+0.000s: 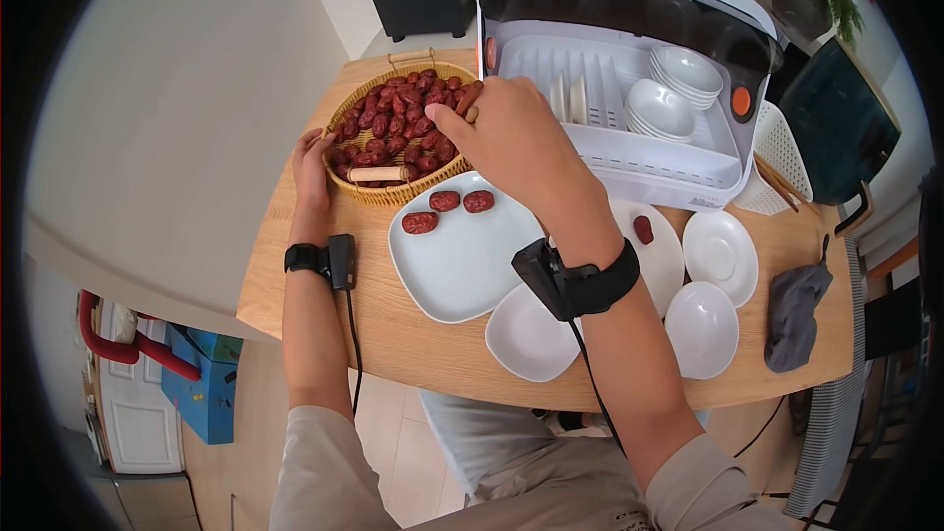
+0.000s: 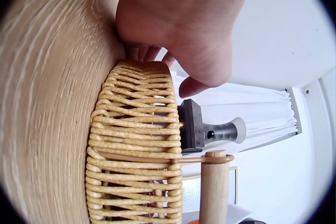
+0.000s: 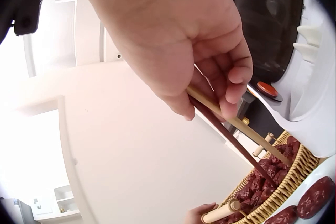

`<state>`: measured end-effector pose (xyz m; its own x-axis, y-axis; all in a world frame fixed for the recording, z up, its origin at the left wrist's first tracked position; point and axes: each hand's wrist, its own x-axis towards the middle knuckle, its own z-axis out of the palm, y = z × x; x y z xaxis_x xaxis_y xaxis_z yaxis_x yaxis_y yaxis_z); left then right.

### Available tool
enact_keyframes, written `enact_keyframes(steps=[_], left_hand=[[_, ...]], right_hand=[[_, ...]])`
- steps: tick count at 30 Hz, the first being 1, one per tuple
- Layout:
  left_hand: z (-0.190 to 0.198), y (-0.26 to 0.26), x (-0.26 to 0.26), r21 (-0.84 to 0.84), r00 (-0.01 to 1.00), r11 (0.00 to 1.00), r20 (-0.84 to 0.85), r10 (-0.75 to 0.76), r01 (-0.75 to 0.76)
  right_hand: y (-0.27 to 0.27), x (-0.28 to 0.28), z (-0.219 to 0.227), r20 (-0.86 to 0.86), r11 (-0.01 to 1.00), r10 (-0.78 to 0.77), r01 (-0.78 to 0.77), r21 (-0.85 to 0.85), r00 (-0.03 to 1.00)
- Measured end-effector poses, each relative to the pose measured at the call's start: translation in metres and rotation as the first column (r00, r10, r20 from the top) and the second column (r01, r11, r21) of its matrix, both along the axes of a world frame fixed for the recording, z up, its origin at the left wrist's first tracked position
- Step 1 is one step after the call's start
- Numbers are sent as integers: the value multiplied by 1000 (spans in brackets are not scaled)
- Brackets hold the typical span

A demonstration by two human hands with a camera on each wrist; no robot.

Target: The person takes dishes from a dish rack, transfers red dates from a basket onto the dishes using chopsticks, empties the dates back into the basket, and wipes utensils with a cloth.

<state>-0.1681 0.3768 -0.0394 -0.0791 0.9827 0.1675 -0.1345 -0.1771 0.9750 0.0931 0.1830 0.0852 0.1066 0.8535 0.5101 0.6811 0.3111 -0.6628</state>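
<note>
My right hand (image 1: 516,143) holds a pair of chopsticks (image 3: 247,129), one light and one dark, over the right side of a wicker basket (image 1: 379,196). In the right wrist view the chopstick tips reach in among the wrinkled red dates (image 3: 257,184); the head view mostly hides them behind the hand. At the basket's left side, my left hand (image 1: 312,172) holds the rim and outer wall, thumb near the top edge (image 2: 191,86). On a rounded square white plate (image 1: 447,275) in front lie three dates (image 1: 444,201).
Another date (image 1: 643,229) lies on a round white plate (image 1: 657,261) to the right, beside more white dishes (image 1: 703,334). Behind stands a dish box (image 1: 629,172) with bowls and upright plates. A grey cloth (image 1: 795,315) and white perforated holder (image 1: 777,162) are at the right.
</note>
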Motion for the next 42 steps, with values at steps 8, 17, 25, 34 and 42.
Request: enact_keyframes(steps=[8,17,25,34,42], left_hand=[[-8,9,-6,19,997,1000,-77,-8,10],[-12,12,-5,36,996,999,-82,14,-11],[-8,8,-4,32,998,999,-60,19,-17],[-14,17,-9,51,996,999,-85,-5,10],[-14,16,-7,39,999,999,-45,-15,16]], right_hand=[[2,-4,-2,114,993,80,-69,-96,990],[-33,18,36,16,968,-40,35,248,999],[-118,35,78,310,949,-212,119,293,927],[-114,36,63,306,976,-205,217,-6,930],[-60,16,49,123,932,110,-145,331,986]])
